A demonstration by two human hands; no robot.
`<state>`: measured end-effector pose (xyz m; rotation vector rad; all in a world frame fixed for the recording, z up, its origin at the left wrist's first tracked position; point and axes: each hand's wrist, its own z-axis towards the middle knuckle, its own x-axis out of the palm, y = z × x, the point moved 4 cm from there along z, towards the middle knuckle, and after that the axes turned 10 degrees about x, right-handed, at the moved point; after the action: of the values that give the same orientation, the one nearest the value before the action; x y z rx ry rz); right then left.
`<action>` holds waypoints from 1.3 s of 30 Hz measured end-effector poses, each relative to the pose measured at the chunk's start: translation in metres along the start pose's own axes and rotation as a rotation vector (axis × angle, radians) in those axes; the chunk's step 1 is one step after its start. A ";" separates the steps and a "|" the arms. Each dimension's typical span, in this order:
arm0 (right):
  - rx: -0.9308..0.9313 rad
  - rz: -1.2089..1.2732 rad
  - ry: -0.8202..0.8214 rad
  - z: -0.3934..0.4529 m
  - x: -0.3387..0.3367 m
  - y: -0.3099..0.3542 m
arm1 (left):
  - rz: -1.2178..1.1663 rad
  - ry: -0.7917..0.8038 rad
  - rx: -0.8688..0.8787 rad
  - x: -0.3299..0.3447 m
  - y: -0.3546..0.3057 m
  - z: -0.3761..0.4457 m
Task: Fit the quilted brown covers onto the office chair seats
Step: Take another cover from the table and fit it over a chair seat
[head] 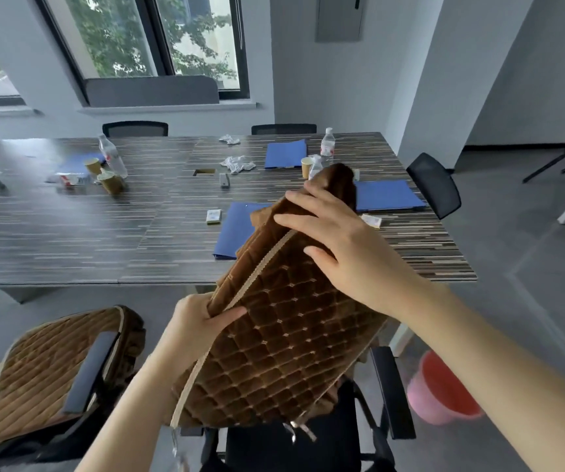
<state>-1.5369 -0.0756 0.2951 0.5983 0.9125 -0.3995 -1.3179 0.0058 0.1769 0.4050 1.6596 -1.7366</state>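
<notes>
A quilted brown cover (284, 338) with a beige edge band hangs tilted in the air above a black office chair (390, 393). My left hand (196, 328) grips the cover's left edge near its middle. My right hand (339, 247) holds the upper part, fingers wrapped over the folded top. The chair's seat is mostly hidden under the cover; its right armrest shows. To the left, a second chair (90, 373) wears a brown quilted cover (42, 373) on its seat.
A long striped wooden table (104, 233) stands ahead with blue folders (237, 229), paper cups, water bottles and crumpled tissues. More black chairs ring it. A pink and red bucket (441, 393) sits on the floor to the right.
</notes>
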 end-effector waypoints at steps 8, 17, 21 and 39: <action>0.953 0.299 0.414 -0.076 0.065 -0.099 | -0.493 -0.071 -0.073 -0.024 0.002 -0.016; 1.318 0.802 0.565 -0.130 0.127 -0.144 | -0.847 -0.124 -0.122 -0.074 0.022 -0.012; 1.356 1.076 0.464 -0.135 0.124 -0.155 | -0.823 -0.094 -0.087 -0.079 0.033 -0.010; 1.592 0.711 -0.256 -0.163 0.172 -0.209 | -0.186 -0.384 -0.451 0.061 0.171 0.006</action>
<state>-1.6583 -0.1455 0.0117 2.1719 -0.0970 -0.4759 -1.2471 -0.0068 0.0101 -0.2830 1.7677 -1.3921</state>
